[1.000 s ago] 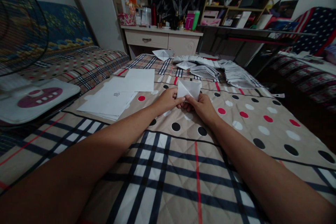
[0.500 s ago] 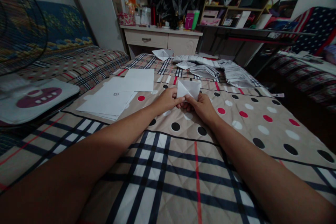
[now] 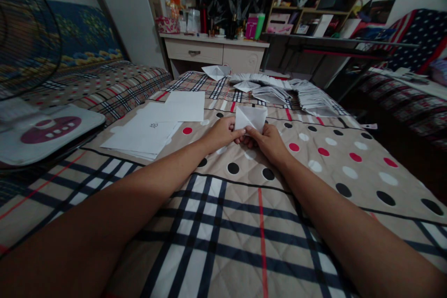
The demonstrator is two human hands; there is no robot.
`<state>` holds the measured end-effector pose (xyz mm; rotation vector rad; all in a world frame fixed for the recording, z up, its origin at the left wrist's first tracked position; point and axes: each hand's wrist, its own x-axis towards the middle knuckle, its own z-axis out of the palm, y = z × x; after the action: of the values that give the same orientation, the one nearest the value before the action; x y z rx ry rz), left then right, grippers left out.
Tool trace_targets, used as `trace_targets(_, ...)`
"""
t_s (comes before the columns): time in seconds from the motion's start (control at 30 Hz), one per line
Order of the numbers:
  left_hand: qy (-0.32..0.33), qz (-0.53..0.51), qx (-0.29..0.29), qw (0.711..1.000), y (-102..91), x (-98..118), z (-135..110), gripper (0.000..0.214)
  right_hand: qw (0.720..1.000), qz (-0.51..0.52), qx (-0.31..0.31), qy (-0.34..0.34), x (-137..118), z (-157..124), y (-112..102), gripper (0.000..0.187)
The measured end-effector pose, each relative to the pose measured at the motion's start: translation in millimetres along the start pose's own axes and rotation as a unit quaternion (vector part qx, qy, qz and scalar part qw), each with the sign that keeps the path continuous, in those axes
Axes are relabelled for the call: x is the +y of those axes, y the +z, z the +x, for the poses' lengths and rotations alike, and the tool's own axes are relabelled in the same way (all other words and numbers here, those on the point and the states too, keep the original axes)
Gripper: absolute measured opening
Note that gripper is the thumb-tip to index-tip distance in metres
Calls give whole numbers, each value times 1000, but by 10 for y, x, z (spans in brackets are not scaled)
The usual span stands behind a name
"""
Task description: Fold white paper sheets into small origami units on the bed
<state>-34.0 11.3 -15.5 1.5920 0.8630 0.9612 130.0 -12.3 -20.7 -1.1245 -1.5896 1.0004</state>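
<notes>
The left hand [image 3: 224, 131] and right hand [image 3: 270, 140] both pinch a small squarish folded white paper [image 3: 251, 118] (a diagonal line crosses it) between them. Flat white paper sheets [image 3: 143, 132] lie left of the left hand; stacked folded white papers [image 3: 316, 98] lie beyond the right.

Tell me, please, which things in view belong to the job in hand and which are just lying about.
Seemingly part of the job:
folded white paper piece, held in the fingers
flat rectangular white paper sheets
bundled folded white papers

Apparently just lying about:
fan with white base
upright green cylindrical container
</notes>
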Motion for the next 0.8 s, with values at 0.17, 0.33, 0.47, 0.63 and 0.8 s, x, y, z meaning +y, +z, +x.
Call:
trace_targets(0.17, 5, -6, 0, 1000, -1, -4, -5, 7, 1000, -10, -3, -2, 0, -2, -2, 42)
trace_targets(0.33, 0, -2, 4, 1000, 7, 4, -6, 7, 1000, -5, 0, -4, 10, 2, -4, 40)
trace_targets(0.47, 2, -7, 5, 1000, 3, -13, 4, 6, 1000, -10, -2, -2, 18, 2, -3, 41)
trace_targets(0.63, 11, -7, 1, 1000, -5, -33, 6, 7, 1000, -15, -6, -4, 0, -5, -1, 44)
trace_targets(0.8, 12, -4, 0, 1000, -3, -34, 8, 7, 1000, -16, -2, -5, 9, 2, 0, 42)
